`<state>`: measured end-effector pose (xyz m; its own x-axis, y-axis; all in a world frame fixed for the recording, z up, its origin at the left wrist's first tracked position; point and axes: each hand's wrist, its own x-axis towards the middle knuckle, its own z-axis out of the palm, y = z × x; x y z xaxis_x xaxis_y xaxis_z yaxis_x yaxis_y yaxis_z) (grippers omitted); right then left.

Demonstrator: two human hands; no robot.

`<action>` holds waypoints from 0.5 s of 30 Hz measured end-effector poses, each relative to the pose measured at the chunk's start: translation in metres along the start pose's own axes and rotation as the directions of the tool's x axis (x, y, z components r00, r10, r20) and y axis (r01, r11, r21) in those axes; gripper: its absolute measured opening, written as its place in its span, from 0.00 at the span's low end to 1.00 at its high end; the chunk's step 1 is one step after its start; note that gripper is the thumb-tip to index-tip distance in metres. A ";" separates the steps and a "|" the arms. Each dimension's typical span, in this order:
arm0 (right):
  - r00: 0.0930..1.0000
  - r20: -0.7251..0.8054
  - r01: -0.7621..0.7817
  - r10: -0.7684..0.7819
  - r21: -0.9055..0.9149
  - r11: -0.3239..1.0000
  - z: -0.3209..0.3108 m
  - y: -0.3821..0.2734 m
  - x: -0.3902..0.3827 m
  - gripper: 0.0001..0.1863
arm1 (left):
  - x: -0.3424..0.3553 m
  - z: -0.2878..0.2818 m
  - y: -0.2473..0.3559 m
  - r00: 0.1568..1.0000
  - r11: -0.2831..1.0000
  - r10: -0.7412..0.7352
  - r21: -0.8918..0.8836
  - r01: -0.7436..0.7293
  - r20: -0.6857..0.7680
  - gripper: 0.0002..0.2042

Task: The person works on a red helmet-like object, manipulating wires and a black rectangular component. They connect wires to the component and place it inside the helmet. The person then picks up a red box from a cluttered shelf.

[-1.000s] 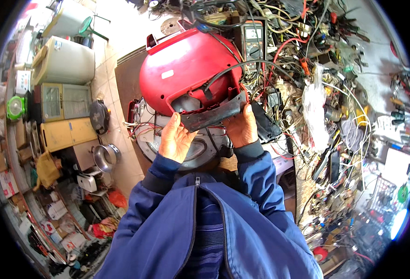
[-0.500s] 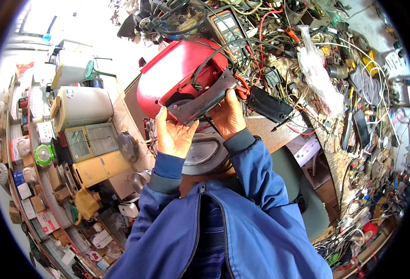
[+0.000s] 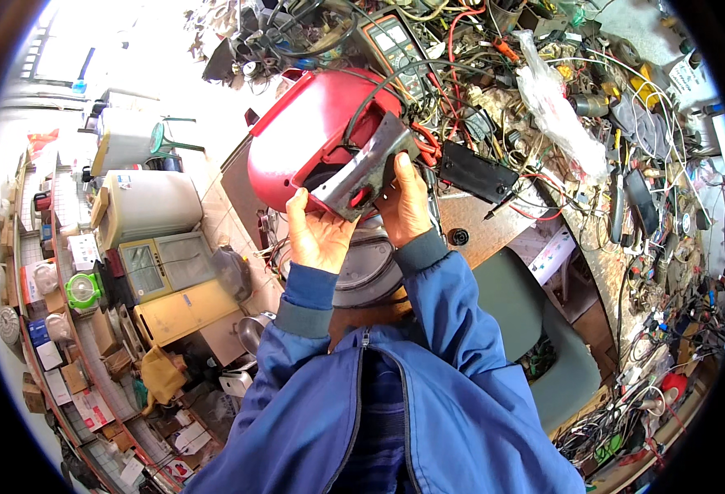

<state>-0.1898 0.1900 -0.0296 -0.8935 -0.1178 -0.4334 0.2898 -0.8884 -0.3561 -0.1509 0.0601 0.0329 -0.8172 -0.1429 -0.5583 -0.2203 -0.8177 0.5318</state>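
Observation:
A curved black plastic panel (image 3: 362,169) is held at a slant across the opening of a red appliance housing (image 3: 297,128). My left hand (image 3: 317,235) supports the panel's lower left end, thumb up beside it, other fingertips at its edge. My right hand (image 3: 404,206) grips the right part, thumb on its face. A black cable (image 3: 351,125) arches over the housing. Below my hands lies a grey metal base (image 3: 358,272) with an oval rim, partly hidden by them. Just right is a flat black plastic piece (image 3: 474,173).
A multimeter (image 3: 391,49), tangled wires and tools (image 3: 646,148) and a plastic bag (image 3: 560,107) crowd the bench behind and right. A grey-green chair (image 3: 560,379) stands lower right. On the left are appliances (image 3: 153,206), a steel pot (image 3: 251,329) and shelves with boxes (image 3: 91,403).
The view has turned. Both hands have tilted the black panel more steeply, its right end raised, and turned it so a slot near its lower left end now shows.

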 end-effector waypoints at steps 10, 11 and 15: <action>0.985 -0.171 -0.073 0.013 -0.350 0.934 0.012 -0.022 -0.016 0.22 | 0.008 -0.036 -0.022 0.995 1.000 -0.020 0.006 0.021 -0.095 0.20; 0.984 -0.173 -0.099 0.037 -0.367 0.925 0.011 -0.024 -0.019 0.22 | 0.008 -0.039 -0.023 0.995 1.000 -0.018 0.007 0.019 -0.103 0.19; 0.978 -0.199 -0.127 0.055 -0.369 0.921 0.011 -0.030 -0.029 0.20 | 0.007 -0.041 -0.025 0.995 1.000 -0.013 -0.005 0.013 -0.096 0.15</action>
<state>-0.1762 0.2156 0.0030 -0.7901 -0.0757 -0.6083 0.5068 -0.6390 -0.5787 -0.1298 0.0563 -0.0104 -0.7591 -0.1853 -0.6241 -0.2279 -0.8224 0.5214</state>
